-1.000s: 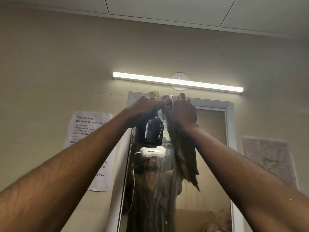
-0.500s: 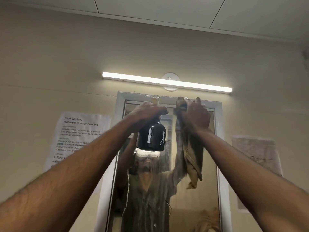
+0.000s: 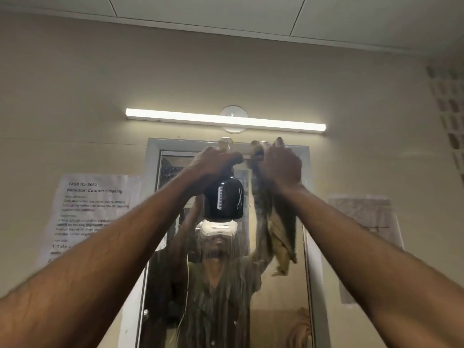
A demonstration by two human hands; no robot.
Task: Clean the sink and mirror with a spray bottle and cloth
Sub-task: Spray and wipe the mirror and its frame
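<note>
Streaked mirror, spray bottle nozzle hidden by left hand

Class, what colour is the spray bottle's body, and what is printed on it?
Black spray bottle, printed with a white comb and scissors; seen best in the head view.

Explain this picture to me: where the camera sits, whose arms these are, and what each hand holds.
The camera sits on a person's head, so the two arms reaching up are that person's own. They face a wall mirror, streaked with wet runs; the figure in it is their reflection. The left hand grips a black spray bottle near the mirror's top. The right hand holds a brownish cloth that hangs down against the glass. Above is a lit tube light; a task sheet is taped to the wall at left.
</note>
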